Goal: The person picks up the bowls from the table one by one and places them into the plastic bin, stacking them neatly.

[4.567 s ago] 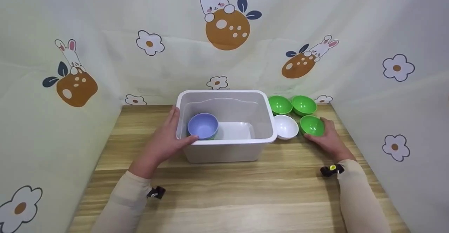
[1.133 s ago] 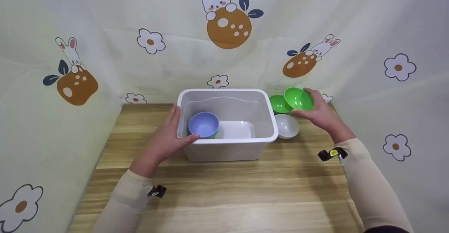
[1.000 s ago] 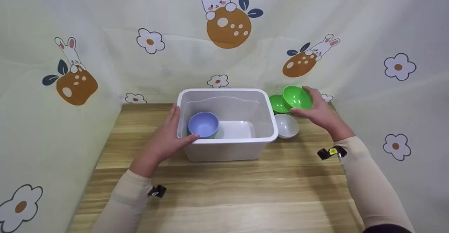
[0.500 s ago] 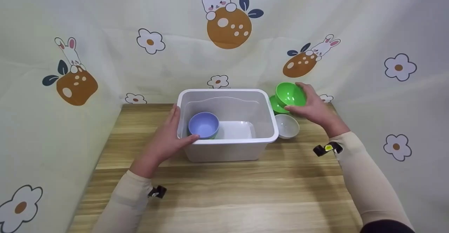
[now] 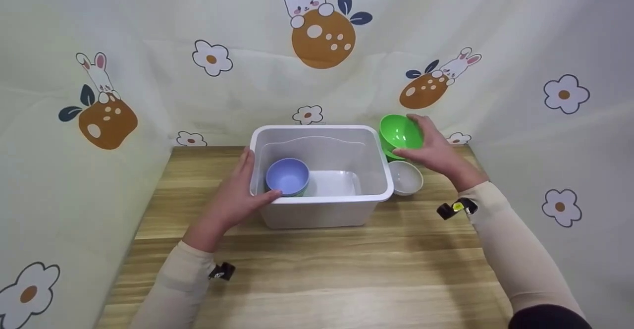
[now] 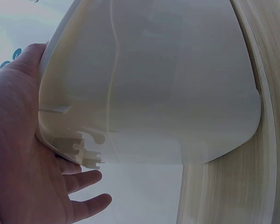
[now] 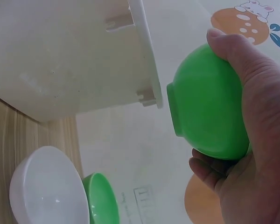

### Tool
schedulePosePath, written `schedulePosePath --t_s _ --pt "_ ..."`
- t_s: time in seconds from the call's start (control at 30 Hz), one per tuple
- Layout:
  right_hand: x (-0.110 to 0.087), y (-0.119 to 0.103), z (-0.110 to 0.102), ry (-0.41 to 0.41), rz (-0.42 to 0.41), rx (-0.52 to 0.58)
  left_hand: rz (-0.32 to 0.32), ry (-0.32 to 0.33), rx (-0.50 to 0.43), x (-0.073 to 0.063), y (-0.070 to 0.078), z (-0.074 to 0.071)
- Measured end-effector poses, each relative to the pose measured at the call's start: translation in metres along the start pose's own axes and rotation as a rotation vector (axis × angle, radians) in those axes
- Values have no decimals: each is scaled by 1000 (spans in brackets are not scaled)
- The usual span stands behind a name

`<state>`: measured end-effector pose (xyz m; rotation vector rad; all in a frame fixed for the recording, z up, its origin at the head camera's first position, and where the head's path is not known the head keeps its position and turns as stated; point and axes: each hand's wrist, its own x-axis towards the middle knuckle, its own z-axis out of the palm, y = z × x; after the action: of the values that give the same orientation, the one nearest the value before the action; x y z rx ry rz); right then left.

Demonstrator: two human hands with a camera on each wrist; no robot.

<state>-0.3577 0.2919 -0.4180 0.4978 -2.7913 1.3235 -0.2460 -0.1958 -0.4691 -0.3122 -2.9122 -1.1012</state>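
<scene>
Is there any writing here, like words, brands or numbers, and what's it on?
Nothing can be read.
Faint print on the rabbit-patterned backdrop: too blurred to read.
Yellow patch on the black wrist camera: too small to tell whether it bears text.
Held green bowl, white bowl, plastic bin: no text visible.

Small booth: rabbit-print sheeting (image 5: 252,93) around wooden tabletop (image 5: 317,274)
</scene>
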Motion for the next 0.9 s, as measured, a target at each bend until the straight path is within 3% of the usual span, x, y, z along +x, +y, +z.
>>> schedulePosePath --t_s 0.37,0.57,0.9 --pt "8 -10 6 -14 -50 6 -4 2 15 -1 1 0" --pt "10 -15 8 -15 -83 -52 14 9 6 1 -1 0" --pt "13 -24 13 -53 -74 -65 12 9 7 1 -2 2"
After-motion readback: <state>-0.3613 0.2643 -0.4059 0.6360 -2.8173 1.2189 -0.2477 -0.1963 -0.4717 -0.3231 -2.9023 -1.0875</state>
